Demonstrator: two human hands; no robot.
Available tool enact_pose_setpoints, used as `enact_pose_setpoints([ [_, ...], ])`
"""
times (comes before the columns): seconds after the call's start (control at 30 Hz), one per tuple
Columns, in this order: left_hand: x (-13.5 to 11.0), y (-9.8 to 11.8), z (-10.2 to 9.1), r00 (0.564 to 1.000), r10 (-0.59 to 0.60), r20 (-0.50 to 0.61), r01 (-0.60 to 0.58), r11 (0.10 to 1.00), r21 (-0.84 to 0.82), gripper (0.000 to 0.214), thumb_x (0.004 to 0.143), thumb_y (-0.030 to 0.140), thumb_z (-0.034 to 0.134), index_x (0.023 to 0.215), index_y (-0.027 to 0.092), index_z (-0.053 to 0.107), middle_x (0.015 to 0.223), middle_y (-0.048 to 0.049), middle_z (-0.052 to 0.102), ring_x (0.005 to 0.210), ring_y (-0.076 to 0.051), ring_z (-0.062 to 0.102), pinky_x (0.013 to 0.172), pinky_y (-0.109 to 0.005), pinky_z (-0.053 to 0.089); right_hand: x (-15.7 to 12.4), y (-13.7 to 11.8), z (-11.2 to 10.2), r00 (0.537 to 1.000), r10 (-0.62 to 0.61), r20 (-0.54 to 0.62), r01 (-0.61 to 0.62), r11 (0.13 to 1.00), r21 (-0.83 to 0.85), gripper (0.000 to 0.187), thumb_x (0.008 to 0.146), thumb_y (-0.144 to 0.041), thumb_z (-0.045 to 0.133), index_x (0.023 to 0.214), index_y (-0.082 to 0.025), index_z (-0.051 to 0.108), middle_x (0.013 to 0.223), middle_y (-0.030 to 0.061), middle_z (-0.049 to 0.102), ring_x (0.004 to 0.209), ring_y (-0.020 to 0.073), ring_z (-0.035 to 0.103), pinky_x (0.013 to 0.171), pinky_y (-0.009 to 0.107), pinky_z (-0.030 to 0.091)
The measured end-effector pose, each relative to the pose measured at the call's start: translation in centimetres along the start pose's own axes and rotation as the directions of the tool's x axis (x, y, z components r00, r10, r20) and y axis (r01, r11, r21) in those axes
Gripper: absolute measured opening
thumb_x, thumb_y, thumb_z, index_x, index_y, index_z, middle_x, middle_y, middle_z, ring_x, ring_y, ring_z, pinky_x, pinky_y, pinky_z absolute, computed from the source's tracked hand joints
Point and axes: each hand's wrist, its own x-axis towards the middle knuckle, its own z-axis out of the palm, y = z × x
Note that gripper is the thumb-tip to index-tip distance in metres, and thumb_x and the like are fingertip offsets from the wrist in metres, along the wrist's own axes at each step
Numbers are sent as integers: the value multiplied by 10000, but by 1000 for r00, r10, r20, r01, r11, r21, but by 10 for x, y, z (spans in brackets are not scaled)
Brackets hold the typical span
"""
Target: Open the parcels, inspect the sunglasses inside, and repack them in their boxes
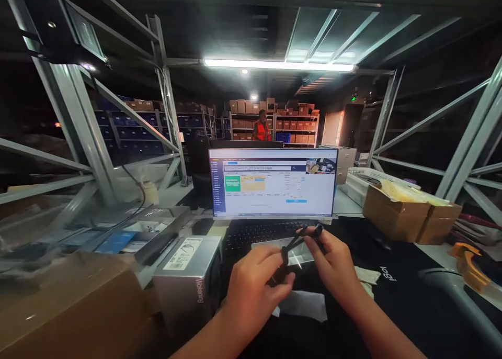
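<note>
A thin black band with thicker ends, looking like neckband headphones [293, 242], is stretched between my hands above the desk. My left hand [253, 283] is closed on its near end, fingers curled. At its far end, my right hand [331, 257] pinches it between thumb and fingers. Just beyond lies a clear plastic piece or bag [300, 255] by the keyboard [251, 236]. A white slip [304, 305] lies below the hands. To the left stands a silver-grey product box [188, 280] with a label showing a headset-like drawing.
A lit monitor [270, 191] stands ahead. Open cardboard boxes [394, 217] and a white basket [353, 186] are at right, near a yellow-orange tape dispenser [472, 267]. A large carton [70, 301] fills the lower left. A person in a red vest [262, 128] is by far shelves.
</note>
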Motion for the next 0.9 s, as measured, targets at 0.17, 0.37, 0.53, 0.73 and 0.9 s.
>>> enact_pose_setpoints([
  [0.17,-4,-2,8,998,-34,52,34,999,-4,213,747,84,714,907,225,699,920,-12,725,805,-181,685,730,-273,555,-8,10,9,996,-63,-62,49,978,-205,272,1030,-380,422,991,-200,621,897,60,746,819,222,734,694,300,540],
  [0.37,-7,1,8,990,-121,68,124,991,-45,218,679,98,788,857,198,711,912,-29,732,822,-199,684,753,-282,535,-11,20,13,981,-139,-136,90,945,-314,328,1023,-441,410,1051,-187,617,1020,124,751,904,279,734,755,376,576],
  [0.53,-3,5,1,966,-249,71,259,944,-204,176,647,141,833,756,162,698,796,-21,714,721,-165,651,675,-252,489,-13,27,11,981,-104,162,89,991,97,373,1022,-413,430,1337,-258,556,1432,95,580,1279,258,589,1001,369,535],
  [0.73,5,4,-10,853,-514,93,485,713,-507,196,646,159,815,665,158,620,777,-11,689,682,-136,639,630,-214,504,-13,41,10,903,-215,372,219,975,32,464,987,-463,497,1428,-320,484,1355,81,639,1176,279,661,943,393,586],
  [0.9,7,-4,-11,737,-670,89,549,517,-656,167,686,207,800,767,152,665,920,-43,706,742,-140,660,695,-233,539,-15,52,4,900,-303,312,415,815,-404,538,923,-637,484,1272,-266,656,1308,173,590,1224,427,571,905,602,537],
])
